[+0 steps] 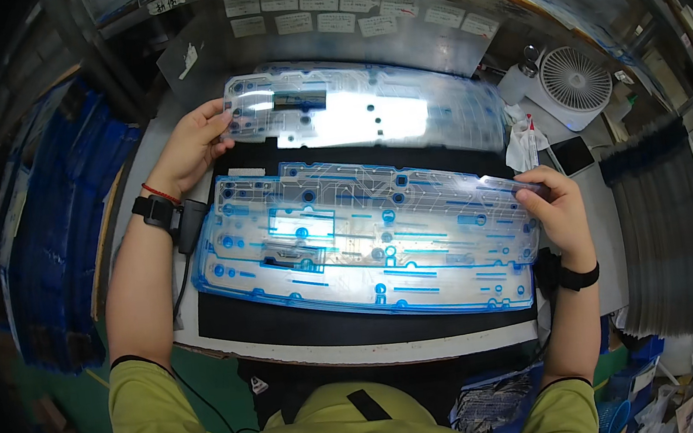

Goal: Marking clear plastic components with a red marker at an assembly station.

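Observation:
My left hand [192, 144] pinches the left end of a clear plastic membrane sheet [262, 125], with holes and a rectangular cut-out, which reaches over the far pile of clear sheets [464, 120]. Closer to me lies a stack of clear sheets with blue markings [330, 292]. On top of it rests a clear membrane sheet with fine silvery traces [440, 201]. Its far right corner is between the thumb and fingers of my right hand [560, 212]. Bright glare hides part of both sheets.
Beneath the sheets is a black mat [290, 320] on a white-edged table. A white fan [576, 80], crumpled white plastic [525, 142] and a dark flat device [573, 156] are at the back right. Blue sheet stacks [65, 251] stand left; grey ones [664, 229] right.

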Tool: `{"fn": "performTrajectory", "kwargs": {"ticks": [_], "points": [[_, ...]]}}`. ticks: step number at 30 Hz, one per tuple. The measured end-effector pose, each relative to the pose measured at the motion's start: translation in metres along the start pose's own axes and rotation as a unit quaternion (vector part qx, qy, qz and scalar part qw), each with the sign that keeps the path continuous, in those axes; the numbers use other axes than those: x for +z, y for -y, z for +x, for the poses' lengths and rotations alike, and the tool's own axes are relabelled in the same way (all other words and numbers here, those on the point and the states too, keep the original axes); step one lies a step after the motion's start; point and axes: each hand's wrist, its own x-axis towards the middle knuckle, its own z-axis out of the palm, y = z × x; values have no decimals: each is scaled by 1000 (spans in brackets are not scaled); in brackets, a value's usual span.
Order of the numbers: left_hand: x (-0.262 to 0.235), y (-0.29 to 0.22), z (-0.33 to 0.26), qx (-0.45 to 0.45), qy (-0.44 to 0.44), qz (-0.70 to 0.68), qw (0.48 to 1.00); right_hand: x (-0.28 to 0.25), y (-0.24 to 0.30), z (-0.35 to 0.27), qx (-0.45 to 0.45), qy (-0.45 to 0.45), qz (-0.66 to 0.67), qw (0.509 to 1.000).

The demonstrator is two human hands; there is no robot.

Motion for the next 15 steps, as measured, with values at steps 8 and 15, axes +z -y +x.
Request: {"fn": "performTrajectory", "kwargs": {"ticks": [8, 15], "points": [[13, -14, -7, -43, 55, -20, 997, -3, -5, 2, 12, -33, 23, 999], [11, -7, -10, -44, 149, 96, 983, -5, -10, 7, 44, -73, 12, 996]]}}
